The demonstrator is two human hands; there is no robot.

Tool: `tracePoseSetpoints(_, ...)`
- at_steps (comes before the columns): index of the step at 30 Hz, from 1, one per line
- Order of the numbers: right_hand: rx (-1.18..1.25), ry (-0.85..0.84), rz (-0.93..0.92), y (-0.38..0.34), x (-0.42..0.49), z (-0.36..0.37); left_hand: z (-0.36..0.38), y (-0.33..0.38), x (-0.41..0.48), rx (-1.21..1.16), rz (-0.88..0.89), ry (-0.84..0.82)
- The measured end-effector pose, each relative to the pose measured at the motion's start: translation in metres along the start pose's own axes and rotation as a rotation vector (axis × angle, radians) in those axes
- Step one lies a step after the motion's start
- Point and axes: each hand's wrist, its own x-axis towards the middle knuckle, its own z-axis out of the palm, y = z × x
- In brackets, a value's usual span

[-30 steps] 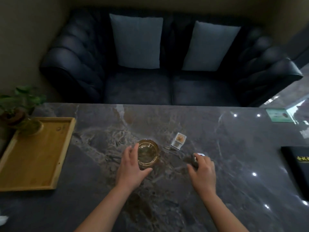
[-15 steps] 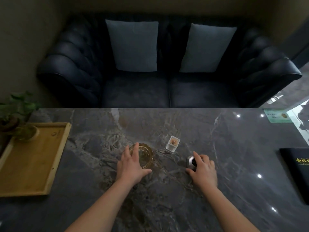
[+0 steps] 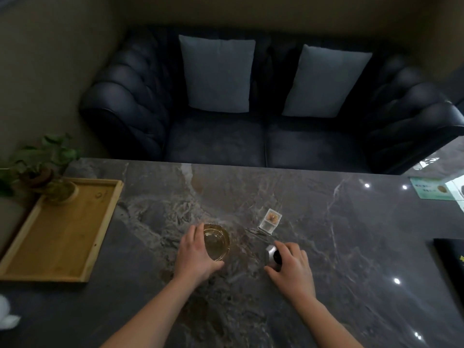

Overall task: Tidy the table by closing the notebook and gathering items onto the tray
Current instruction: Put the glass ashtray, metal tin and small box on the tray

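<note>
On the dark marble table [image 3: 326, 222], my left hand [image 3: 194, 257] is wrapped around an amber glass ashtray [image 3: 217, 241] that rests on the table. My right hand [image 3: 292, 268] grips a small silver and black object [image 3: 272, 253], also on the table. A small clear box [image 3: 270, 220] with something tan inside stands just beyond the hands. The wooden tray [image 3: 57, 237] lies at the far left, holding a small glass pot with a plant [image 3: 60, 192] in its back corner. A closed black notebook [image 3: 452, 262] with gold lettering lies at the right edge.
A dark leather sofa [image 3: 263, 141] with two grey cushions stands behind the table. A green card [image 3: 431, 191] lies at the table's back right. Something white [image 3: 7, 317] shows at the lower left edge. A leafy plant [image 3: 32, 162] hangs over the tray's back corner.
My right hand has closed further around the silver and black object. My left hand stays on the ashtray. The camera has tilted up a little.
</note>
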Motion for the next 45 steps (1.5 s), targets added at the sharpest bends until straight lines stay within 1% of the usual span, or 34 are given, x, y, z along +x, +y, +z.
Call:
tracePoseSetpoints(6,0.026,-0.043,-0.149,-0.056,0.002,0.018,-0.019,-0.037,-0.024,-0.071,-0.043,0.065)
tracePoseSetpoints(12,0.024,-0.113,-0.315,-0.117,0.004,0.040,-0.062,-0.085,-0.046,-0.157,-0.140,0.206)
tracePoseSetpoints(21,0.030,-0.177,-0.546,-0.228,0.004,0.074,-0.134,-0.177,-0.051,-0.126,-0.330,0.360)
tracePoseSetpoints(26,0.014,-0.196,-0.650,-0.284,0.005,0.091,-0.164,-0.227,-0.033,-0.135,-0.431,0.370)
tracePoseSetpoints(32,0.013,-0.214,-0.703,-0.333,0.013,0.111,-0.185,-0.275,-0.008,-0.059,-0.530,0.354)
tracePoseSetpoints(40,0.011,-0.243,-0.747,-0.366,0.026,0.129,-0.178,-0.304,0.012,-0.090,-0.586,0.293)
tracePoseSetpoints(45,0.003,-0.255,-0.740,-0.370,0.033,0.135,-0.174,-0.309,0.016,-0.106,-0.587,0.302)
